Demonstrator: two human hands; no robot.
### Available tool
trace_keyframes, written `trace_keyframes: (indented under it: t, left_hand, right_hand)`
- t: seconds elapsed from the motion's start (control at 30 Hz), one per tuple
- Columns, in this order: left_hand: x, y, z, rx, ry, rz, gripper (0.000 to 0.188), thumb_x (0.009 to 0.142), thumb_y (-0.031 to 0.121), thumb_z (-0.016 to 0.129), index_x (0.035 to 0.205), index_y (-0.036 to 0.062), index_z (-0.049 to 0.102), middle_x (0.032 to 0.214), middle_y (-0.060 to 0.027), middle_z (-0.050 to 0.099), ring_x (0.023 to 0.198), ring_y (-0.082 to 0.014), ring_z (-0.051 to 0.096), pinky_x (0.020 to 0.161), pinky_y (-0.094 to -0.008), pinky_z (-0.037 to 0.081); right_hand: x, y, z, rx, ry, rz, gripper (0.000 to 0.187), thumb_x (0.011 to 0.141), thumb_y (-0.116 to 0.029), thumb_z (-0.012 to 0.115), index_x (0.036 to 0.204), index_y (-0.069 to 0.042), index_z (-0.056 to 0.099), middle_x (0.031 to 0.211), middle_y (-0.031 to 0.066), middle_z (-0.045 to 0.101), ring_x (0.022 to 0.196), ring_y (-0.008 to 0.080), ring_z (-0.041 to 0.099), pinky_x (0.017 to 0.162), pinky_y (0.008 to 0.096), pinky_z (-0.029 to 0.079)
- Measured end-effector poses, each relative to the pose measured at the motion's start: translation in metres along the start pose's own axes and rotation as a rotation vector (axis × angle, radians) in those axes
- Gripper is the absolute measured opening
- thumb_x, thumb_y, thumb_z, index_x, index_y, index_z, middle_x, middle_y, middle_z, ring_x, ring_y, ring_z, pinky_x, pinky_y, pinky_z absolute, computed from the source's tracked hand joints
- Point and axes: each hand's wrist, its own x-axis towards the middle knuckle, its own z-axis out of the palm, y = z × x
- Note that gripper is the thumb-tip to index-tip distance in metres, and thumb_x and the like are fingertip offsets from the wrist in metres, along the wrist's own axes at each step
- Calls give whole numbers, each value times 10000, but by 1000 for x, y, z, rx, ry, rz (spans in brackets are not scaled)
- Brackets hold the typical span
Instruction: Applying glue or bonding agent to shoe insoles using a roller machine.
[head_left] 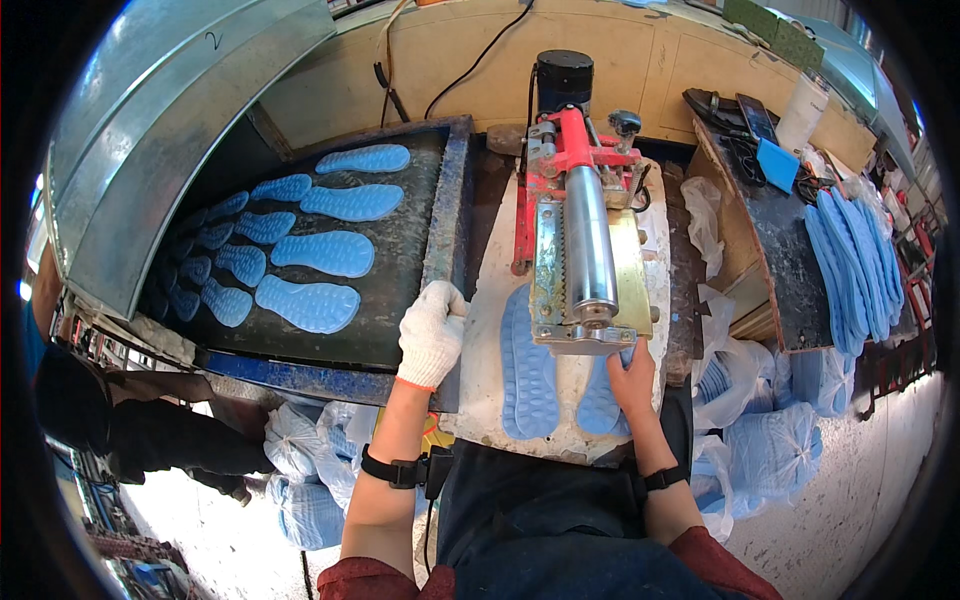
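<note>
My left hand point(433, 336), in a white knitted glove with an orange cuff, is closed in a fist between the dark conveyor belt and the pale work board. Whether anything is inside its fingers is hidden. My bare right hand point(632, 380) grips the edge of a blue shoe insole point(598, 398), partly covered by the machine head; some of its fingers are out of sight. Left of that lies another textured blue insole point(528, 385), apparently with one more beneath it. Over both stands a red and metal roller machine point(590, 240) with a shiny cylinder.
Several blue insoles point(308, 303) lie on the black conveyor belt point(395, 270), trailing under a metal hood point(180, 130). On the right, a dark side table point(775, 245) bears a stack of blue insoles point(855, 265). Bagged insoles point(770, 455) sit on the floor. Another person's dark-clothed legs point(180, 435) show at left.
</note>
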Motion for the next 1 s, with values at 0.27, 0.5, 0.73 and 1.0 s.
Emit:
trace_keyframes:
  t: [0.27,0.5,0.73,1.0]
  left_hand:
    - [0,6,-3,-1,-31,-110,252,780,108,766,810,65,520,741,-109,581,684,-349,602,631,-425,478]
    - [-1,1,-1,-53,13,-43,198,786,31,734,840,51,544,786,-76,626,676,-211,593,662,-334,495]
    - [0,-4,1,14,-3,0,213,782,2,716,809,49,510,810,-85,635,704,-224,614,676,-324,494]
    - [-1,7,-6,-53,-16,-56,147,812,14,696,890,47,576,782,-56,561,739,-154,561,710,-291,479]
  right_hand:
    - [0,1,1,-19,10,-21,357,819,-127,601,1135,20,521,839,273,637,767,465,632,671,484,492]
    - [1,0,1,-44,9,-38,354,823,-122,595,1142,10,516,863,277,637,787,475,626,673,490,489]
    - [0,-2,-1,-6,-18,15,340,828,-121,595,1134,5,519,860,269,636,752,461,622,654,480,486]
    - [-4,11,4,-7,-50,42,473,827,-161,603,1253,29,522,958,273,651,837,428,648,734,467,517]
